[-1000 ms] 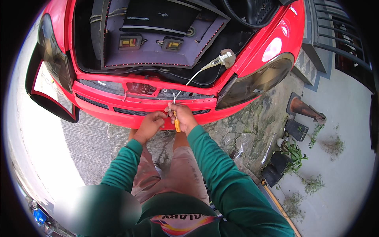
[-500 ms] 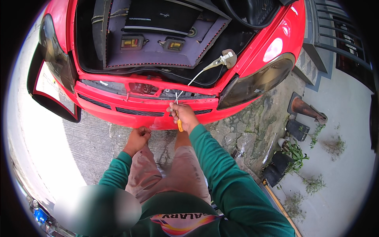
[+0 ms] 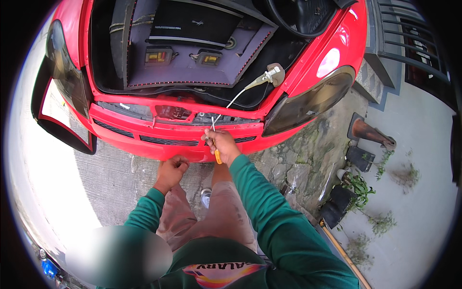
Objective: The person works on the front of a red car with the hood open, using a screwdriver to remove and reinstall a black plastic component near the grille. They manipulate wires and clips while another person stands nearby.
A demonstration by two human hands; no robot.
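Holding a yellow-handled screwdriver (image 3: pixel 218 157), the right grip (image 3: pixel 221 144) leaves shaft (image 3: pixel 213 124) ahead, handle behind; left grip (image 3: pixel 172 172) unclear.

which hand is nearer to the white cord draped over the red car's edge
Right. The right hand, gripping a yellow-handled tool, is just below the lower visible stretch of the white cord. The left hand is farther, lower and leftward.

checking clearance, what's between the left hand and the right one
In the head view, a stretch of the red bumper shows between the left hand and the right hand, which grips the screwdriver.
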